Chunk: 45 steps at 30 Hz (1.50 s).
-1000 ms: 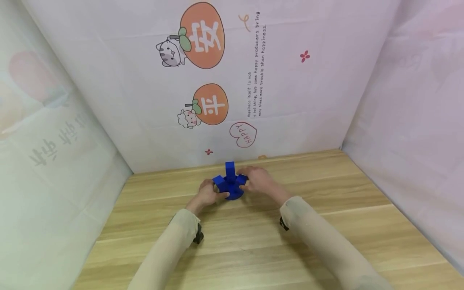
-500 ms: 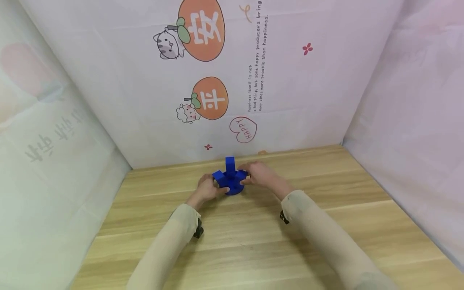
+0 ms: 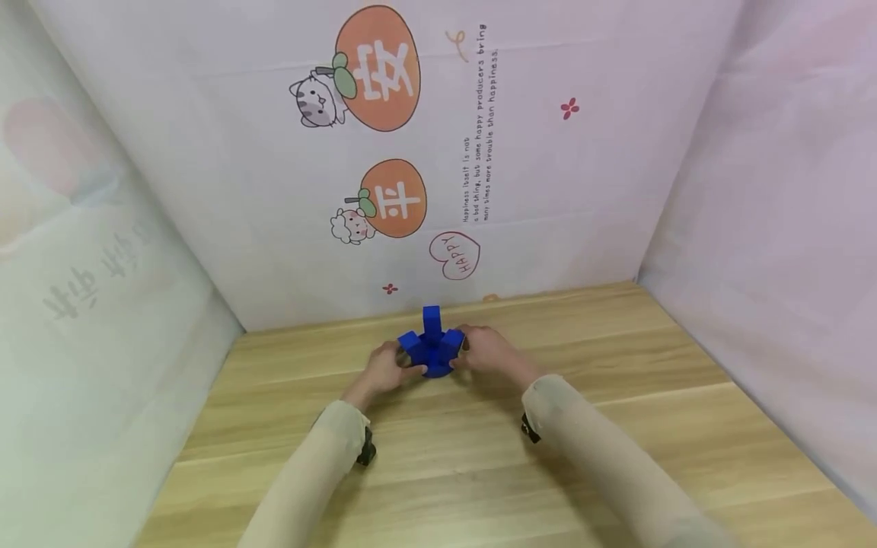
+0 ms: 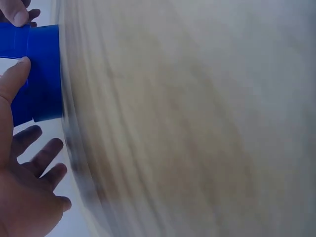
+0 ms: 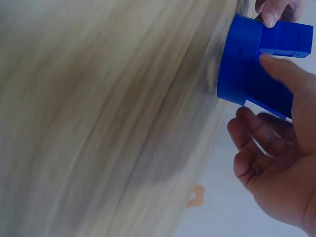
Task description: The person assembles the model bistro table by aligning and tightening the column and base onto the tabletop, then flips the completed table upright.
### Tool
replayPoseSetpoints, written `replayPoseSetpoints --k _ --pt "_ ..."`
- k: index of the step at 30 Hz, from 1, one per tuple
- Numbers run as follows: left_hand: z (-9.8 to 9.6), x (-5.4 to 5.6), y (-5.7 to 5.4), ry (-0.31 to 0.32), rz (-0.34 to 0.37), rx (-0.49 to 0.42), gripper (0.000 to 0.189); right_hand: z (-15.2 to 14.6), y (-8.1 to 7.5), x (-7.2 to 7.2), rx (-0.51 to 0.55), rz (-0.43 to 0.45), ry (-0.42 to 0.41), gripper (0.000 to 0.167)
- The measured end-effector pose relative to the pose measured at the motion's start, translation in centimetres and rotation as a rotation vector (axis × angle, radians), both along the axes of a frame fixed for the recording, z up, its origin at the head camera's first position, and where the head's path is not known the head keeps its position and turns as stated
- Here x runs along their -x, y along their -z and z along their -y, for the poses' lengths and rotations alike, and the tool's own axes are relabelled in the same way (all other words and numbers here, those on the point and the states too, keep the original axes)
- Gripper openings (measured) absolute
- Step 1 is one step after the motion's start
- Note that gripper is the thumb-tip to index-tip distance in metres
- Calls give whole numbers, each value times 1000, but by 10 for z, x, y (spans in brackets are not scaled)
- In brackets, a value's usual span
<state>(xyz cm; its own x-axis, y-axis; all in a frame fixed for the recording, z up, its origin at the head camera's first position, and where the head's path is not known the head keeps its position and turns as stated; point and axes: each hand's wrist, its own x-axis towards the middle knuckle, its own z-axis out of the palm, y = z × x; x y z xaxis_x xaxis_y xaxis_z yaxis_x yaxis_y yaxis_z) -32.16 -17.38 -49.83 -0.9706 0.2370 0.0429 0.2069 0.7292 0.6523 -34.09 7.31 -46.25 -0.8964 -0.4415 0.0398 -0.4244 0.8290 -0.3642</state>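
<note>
A blue plastic piece [image 3: 434, 356] with a round base and three upright block-like posts stands on the wooden table near the back wall. My left hand [image 3: 384, 371] grips its left side, thumb in front. From the right, my right hand [image 3: 488, 349] holds the piece beside the right post, its thumb low near the base. The left wrist view shows the left thumb on the curved blue wall [image 4: 47, 74], with the other fingers spread behind. In the right wrist view the right thumb presses the blue side [image 5: 239, 64], its remaining fingers bent loosely below.
The wooden tabletop [image 3: 466, 472] stretches toward me. A white printed sheet [image 3: 534, 190] with cartoon fruit and writing hangs close behind the blue piece. Pale sheets also rise along the left [image 3: 89, 365] and right [image 3: 774, 304] sides. Each wrist carries a small black camera.
My right fingers have moved down off the top of the right post to its outer side, so that post now shows whole. The left hand keeps its grip; the head view shifts slightly.
</note>
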Motion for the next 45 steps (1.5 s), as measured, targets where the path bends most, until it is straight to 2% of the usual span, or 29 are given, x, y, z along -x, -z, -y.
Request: replayPoseSetpoints --k 4,7,13,18,25,34,45 --pt "3 2 -5 16 -68 47 67 2 4 6 44 11 17 62" --pt "4 5 -6 25 -85 85 64 2 5 11 49 32 21 60" --pt "6 6 -1 -1 -43 125 63 2 11 15 8 100 16 51" --pt "4 5 2 -25 -29 109 56 2 17 15 -6 75 17 50" --pt "1 0 0 -51 -25 116 61 1 18 14 45 73 -8 46" --pt "2 -3 -22 -41 -49 24 61 -7 -1 11 188 121 -13 50" --pt "3 -9 -37 -20 12 -118 56 -18 -17 8 275 101 -98 36"
